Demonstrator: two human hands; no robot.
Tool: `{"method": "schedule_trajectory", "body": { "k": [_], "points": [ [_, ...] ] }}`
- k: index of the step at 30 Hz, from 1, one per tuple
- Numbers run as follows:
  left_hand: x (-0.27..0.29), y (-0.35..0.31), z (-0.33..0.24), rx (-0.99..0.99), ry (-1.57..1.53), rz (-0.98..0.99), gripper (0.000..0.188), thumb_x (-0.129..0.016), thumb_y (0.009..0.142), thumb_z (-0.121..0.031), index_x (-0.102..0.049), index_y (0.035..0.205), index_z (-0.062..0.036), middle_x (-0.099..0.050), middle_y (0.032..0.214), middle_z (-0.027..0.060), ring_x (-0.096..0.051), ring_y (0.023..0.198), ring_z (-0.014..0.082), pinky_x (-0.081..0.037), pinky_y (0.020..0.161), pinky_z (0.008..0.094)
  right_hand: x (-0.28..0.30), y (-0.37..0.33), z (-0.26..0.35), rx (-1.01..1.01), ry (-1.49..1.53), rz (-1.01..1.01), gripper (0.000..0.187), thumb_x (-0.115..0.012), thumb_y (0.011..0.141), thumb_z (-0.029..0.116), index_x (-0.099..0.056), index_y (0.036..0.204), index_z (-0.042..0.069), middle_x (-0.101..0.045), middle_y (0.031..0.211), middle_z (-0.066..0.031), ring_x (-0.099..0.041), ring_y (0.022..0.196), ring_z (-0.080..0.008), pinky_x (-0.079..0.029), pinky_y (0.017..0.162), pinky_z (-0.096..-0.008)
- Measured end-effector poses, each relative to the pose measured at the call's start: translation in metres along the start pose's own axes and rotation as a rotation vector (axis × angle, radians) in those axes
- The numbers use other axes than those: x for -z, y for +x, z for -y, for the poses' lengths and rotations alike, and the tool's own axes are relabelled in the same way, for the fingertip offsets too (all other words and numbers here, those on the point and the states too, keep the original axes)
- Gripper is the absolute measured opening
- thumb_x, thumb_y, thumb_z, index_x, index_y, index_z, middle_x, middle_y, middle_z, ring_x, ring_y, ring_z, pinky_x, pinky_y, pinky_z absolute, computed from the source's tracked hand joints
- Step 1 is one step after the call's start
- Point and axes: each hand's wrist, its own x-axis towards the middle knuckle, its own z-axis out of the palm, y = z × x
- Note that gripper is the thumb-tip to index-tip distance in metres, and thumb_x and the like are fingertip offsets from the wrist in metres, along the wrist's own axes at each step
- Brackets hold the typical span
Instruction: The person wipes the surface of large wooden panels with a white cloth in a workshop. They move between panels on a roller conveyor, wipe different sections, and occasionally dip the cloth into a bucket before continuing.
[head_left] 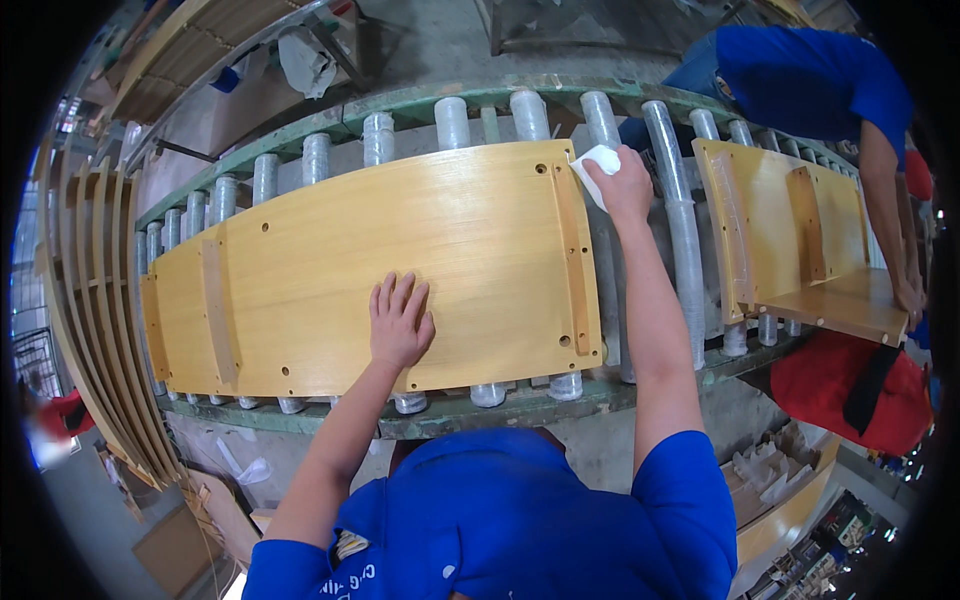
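Left hand (401,325) lies flat on long yellow wooden panel (330,270) atop grey cylindrical rollers (378,140). Right hand (627,187) grips white wad (604,160), possibly cloth, at panel's far-right corner; light, even edge pressure seems best.

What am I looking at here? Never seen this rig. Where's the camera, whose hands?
No robot: these are a person's own bare hands, seen from a wide fisheye camera on their head, looking down; hence the bent edges. A large wooden panel with crosswise strips lies on a row of wrapped rollers. The left hand rests on the panel. The right hand holds a white piece, perhaps cloth or paper, at the panel's right end.
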Motion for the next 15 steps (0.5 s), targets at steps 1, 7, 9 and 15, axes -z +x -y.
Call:
{"method": "schedule_trajectory", "body": {
  "k": [1,7,9,15],
  "points": [
    [0.000,0.000,0.000,-0.003,-0.001,-0.003,0.046,-0.054,0.079,-0.023,-0.051,0.123,-0.0111,-0.041,0.134,0.0119,-0.030,0.128,0.0356,-0.021,0.107,0.0501,0.003,-0.006,-0.001,-0.007,0.000,0.013,0.042,-0.071,0.070,0.039,-0.057,0.089,0.004,-0.059,0.094,-0.0117,-0.059,0.087,-0.0326,-0.046,0.072,-0.0441],
    [-0.002,-0.002,0.000,-0.002,0.005,-0.031,0.044,-0.054,0.079,-0.023,-0.053,0.122,-0.0120,-0.043,0.133,0.0114,-0.032,0.128,0.0352,-0.023,0.106,0.0516,0.025,-0.053,-0.008,-0.019,0.054,0.030,0.041,-0.071,0.069,0.038,-0.057,0.086,0.004,-0.058,0.089,-0.0122,-0.058,0.083,-0.0332,-0.046,0.069,-0.0428],
    [-0.002,-0.002,0.000,-0.006,-0.004,-0.041,0.044,-0.054,0.079,-0.023,-0.053,0.122,-0.0119,-0.043,0.133,0.0114,-0.032,0.127,0.0352,-0.022,0.106,0.0516,0.034,-0.070,-0.013,-0.027,0.054,0.033,0.041,-0.072,0.069,0.038,-0.056,0.085,0.004,-0.057,0.088,-0.0122,-0.058,0.082,-0.0331,-0.045,0.069,-0.0426],
    [-0.003,-0.003,-0.001,-0.009,0.005,-0.056,0.044,-0.053,0.081,-0.023,-0.052,0.123,-0.0122,-0.043,0.133,0.0104,-0.032,0.128,0.0339,-0.022,0.107,0.0503,0.055,-0.111,-0.020,-0.053,0.029,0.086,0.039,-0.072,0.069,0.037,-0.056,0.085,0.005,-0.057,0.087,-0.0113,-0.058,0.081,-0.0323,-0.046,0.069,-0.0424]
  ]
}}
